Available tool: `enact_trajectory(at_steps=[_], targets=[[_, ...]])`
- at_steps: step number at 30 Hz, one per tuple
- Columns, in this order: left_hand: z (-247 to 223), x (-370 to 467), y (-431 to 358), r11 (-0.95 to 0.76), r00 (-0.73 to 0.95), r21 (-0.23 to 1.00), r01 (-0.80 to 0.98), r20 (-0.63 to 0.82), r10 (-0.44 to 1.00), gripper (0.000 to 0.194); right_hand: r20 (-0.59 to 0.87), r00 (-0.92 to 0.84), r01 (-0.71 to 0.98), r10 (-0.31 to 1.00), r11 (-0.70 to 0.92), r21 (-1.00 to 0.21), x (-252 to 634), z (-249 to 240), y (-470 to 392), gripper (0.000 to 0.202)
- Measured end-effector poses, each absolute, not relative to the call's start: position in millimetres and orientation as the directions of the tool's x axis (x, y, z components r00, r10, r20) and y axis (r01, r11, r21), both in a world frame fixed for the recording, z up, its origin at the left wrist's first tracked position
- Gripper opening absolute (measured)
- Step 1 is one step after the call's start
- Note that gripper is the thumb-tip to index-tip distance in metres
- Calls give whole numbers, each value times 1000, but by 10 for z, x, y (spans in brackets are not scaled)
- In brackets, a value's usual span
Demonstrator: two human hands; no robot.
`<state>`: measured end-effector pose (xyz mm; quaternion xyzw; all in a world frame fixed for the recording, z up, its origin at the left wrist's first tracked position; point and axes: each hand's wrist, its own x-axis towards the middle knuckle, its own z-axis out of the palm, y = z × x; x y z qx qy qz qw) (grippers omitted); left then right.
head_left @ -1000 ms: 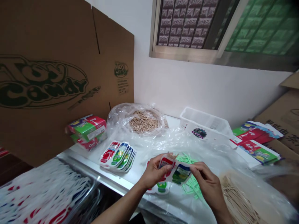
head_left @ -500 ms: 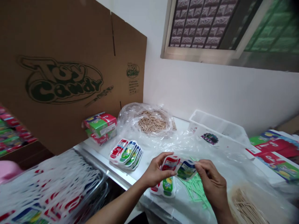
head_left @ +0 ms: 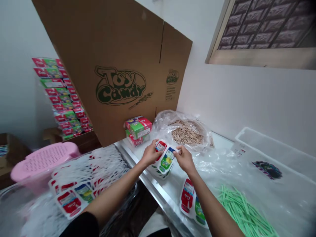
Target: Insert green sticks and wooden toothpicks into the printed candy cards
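My left hand [head_left: 150,154] pinches the red side of a bottle-shaped candy packet [head_left: 167,159], which has one red and one green-blue half. On its other side, the fingers of my right hand [head_left: 185,159] grip the blue-green edge. The held packet is over a stack of similar packets [head_left: 160,174] near the table's front edge; whether it touches the stack I cannot tell. Another red and green packet [head_left: 187,197] lies below my right forearm, partly covered by it.
Green sticks [head_left: 243,210] lie on plastic sheeting at right. Behind are a clear bag of brown sticks [head_left: 187,132], a translucent bin [head_left: 271,158] and small candy boxes [head_left: 138,126]. A large cardboard box [head_left: 118,42] stands behind. At left are netted packets [head_left: 108,164] and a pink basket [head_left: 45,158].
Both hands have carried the packet leftward, from above the loose packet and green sticks to the stack. The view has turned left, showing the pink basket and stacked boxes.
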<state>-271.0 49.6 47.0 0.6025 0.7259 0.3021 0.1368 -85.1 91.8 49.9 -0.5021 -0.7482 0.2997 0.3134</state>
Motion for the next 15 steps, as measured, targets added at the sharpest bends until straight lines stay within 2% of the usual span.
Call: enact_trajectory(at_steps=[4, 7, 9, 12, 13, 15], targets=[[260, -2853, 584, 161, -273, 489, 857, 167, 947, 71, 115, -330, 638, 937, 311, -704, -1220, 251, 1158, 18], [206, -2820, 552, 160, -259, 424, 891, 188, 947, 70, 111, -339, 673, 934, 324, -665, -1226, 205, 1151, 26], [245, -2744, 483, 141, -241, 395, 908, 216, 946, 60, 126, -352, 675, 927, 345, -652, -1098, 238, 1034, 27], [313, -2490, 296, 59, -171, 378, 924, 269, 948, 34, 132, -402, 654, 906, 385, -652, -731, 268, 690, 28], [310, -2364, 219, 21, -133, 384, 923, 267, 955, 30, 113, -425, 649, 898, 390, -653, -577, 246, 546, 29], [242, -2075, 75, -95, 24, 429, 899, 168, 986, 34, 18, -473, 682, 881, 379, -626, -261, 140, 255, 32]])
